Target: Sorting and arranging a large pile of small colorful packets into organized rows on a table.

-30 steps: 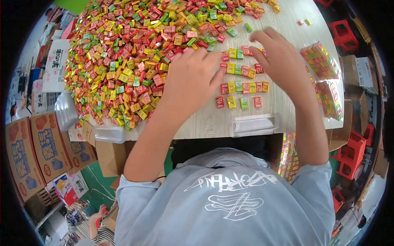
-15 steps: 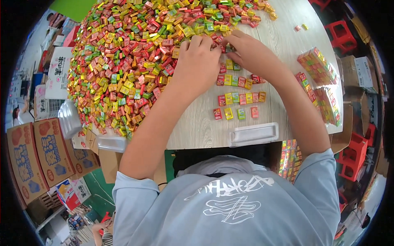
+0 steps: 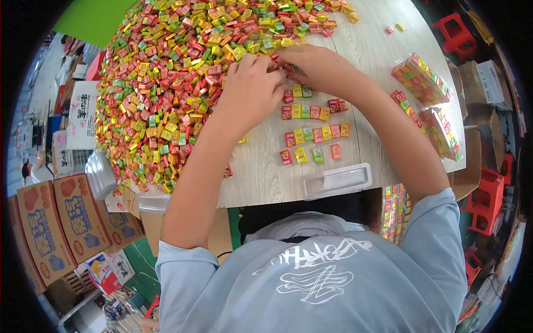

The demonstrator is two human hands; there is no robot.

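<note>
My left hand point(image 3: 251, 86) is at the near right edge of a large heap of small red, yellow, green and orange packs point(image 3: 183, 83), its fingers curled. Facing it, my right hand point(image 3: 313, 65) has bent fingers close to the left fingertips. A few small red packs show between the hands, but what each grips is hidden. Just below them on the table, short rows of packs point(image 3: 305, 112) lie side by side in mixed colours. Nearer to me stands a looser line of single packs point(image 3: 317, 155). A clear plastic tray point(image 3: 337, 181) lies at the table's front edge.
At the right, blocks of stacked packs point(image 3: 421, 79) stand near the table edge point(image 3: 452, 165). Two loose packs point(image 3: 390, 30) lie farther back. Clear trays point(image 3: 100, 175) are stacked at the left, above cardboard boxes point(image 3: 80, 216). Red stools point(image 3: 484, 200) stand on the right.
The whole view has shifted slightly. Both hands have moved a little left along the heap's edge, fingers still bent toward each other. The rows on the table look the same.
</note>
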